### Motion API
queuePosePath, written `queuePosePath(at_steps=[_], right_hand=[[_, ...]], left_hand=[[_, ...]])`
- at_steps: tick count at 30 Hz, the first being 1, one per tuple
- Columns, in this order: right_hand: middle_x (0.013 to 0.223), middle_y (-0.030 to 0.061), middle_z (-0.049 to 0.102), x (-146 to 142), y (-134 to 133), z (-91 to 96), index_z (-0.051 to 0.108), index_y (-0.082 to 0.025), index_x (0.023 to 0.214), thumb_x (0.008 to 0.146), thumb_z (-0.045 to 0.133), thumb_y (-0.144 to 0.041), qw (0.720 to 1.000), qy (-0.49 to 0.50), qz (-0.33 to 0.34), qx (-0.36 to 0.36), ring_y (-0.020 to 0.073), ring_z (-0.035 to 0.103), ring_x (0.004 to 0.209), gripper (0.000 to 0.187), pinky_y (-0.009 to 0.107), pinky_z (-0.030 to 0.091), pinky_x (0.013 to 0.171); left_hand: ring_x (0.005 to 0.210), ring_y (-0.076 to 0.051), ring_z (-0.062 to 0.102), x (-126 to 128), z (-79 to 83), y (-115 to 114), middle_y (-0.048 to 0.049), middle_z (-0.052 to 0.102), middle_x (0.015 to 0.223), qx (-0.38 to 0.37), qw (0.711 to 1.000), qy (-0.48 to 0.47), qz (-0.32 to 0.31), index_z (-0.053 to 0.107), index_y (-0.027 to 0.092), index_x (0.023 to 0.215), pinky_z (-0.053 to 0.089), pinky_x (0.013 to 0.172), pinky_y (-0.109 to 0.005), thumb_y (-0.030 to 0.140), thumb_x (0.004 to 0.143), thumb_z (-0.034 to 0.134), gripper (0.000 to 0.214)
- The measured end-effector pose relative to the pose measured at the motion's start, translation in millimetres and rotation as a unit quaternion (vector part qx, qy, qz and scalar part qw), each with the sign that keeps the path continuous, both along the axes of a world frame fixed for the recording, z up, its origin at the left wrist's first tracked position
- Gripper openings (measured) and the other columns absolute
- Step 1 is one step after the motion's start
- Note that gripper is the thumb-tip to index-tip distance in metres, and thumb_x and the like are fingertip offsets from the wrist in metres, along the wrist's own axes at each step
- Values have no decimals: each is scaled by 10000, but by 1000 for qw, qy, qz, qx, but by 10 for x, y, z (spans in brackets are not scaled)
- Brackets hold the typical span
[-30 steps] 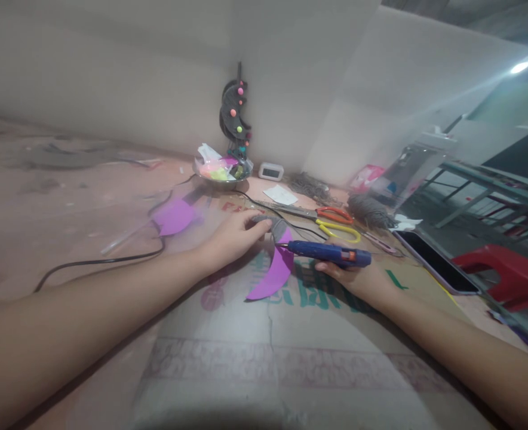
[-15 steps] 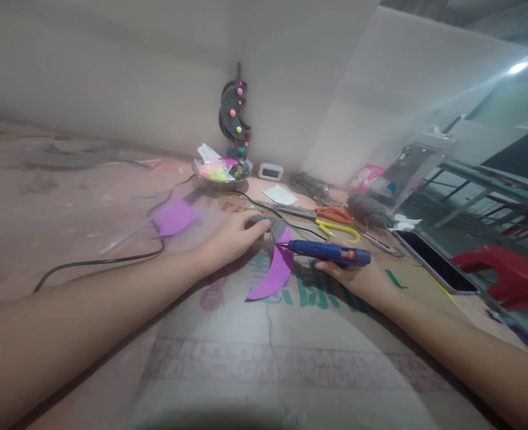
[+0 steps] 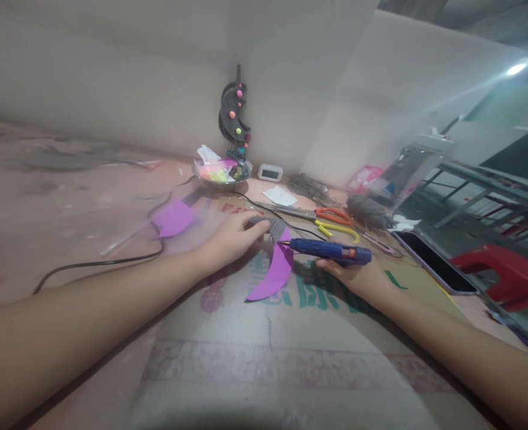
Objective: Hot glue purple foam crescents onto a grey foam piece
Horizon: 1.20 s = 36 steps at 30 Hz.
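Observation:
My left hand [image 3: 242, 234] pinches the upper end of a purple crescent-shaped piece [image 3: 273, 273], where grey yarn [image 3: 276, 228] is wrapped around it. The crescent's bare purple tail curves down to the left above the cardboard. In my right hand [image 3: 353, 275] is a blue glue gun [image 3: 329, 251], held level and pointing left. Its nozzle tip is at the purple surface just below the yarn-wrapped part; whether it touches, I cannot tell. Most of my right fingers are hidden behind the glue gun.
Behind my hands lie scissors with orange and yellow handles [image 3: 333, 216], a grey yarn ball [image 3: 368, 210] and a phone [image 3: 436, 263]. Further back stand a bowl [image 3: 221, 179], a small digital clock [image 3: 270, 173] and a grey yarn-wrapped crescent decoration [image 3: 233, 113]. A black cord [image 3: 103, 261] crosses the left side.
Almost nothing differs. The glue gun's tip has shifted very slightly to the right along the purple crescent, while my left hand keeps its hold.

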State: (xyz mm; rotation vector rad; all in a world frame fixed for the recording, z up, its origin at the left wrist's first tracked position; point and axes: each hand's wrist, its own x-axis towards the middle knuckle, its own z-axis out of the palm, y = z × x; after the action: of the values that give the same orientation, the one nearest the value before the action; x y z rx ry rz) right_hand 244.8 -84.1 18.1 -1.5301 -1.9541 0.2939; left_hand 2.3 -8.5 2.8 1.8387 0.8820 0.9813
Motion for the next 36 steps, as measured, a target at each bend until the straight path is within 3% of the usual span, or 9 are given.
queuePosePath(at_steps=[14, 36], right_hand=[[581, -4, 606, 73, 48, -92, 565, -228, 654, 716, 636, -492, 998, -5, -54, 22, 176, 586, 537, 280, 284, 480, 512], [699, 41, 723, 76, 58, -95, 673, -233, 684, 693, 685, -471, 995, 32, -80, 53, 242, 688, 677, 238, 330, 566, 625]], left_hand=[[536, -104, 467, -7, -6, 2, 26, 568, 626, -48, 999, -10, -12, 545, 177, 754, 344, 514, -213, 436, 856, 499, 282], [569, -112, 482, -5, -5, 10, 9, 584, 647, -9, 1000, -5, -8, 544, 169, 699, 364, 542, -228, 385, 866, 490, 278]])
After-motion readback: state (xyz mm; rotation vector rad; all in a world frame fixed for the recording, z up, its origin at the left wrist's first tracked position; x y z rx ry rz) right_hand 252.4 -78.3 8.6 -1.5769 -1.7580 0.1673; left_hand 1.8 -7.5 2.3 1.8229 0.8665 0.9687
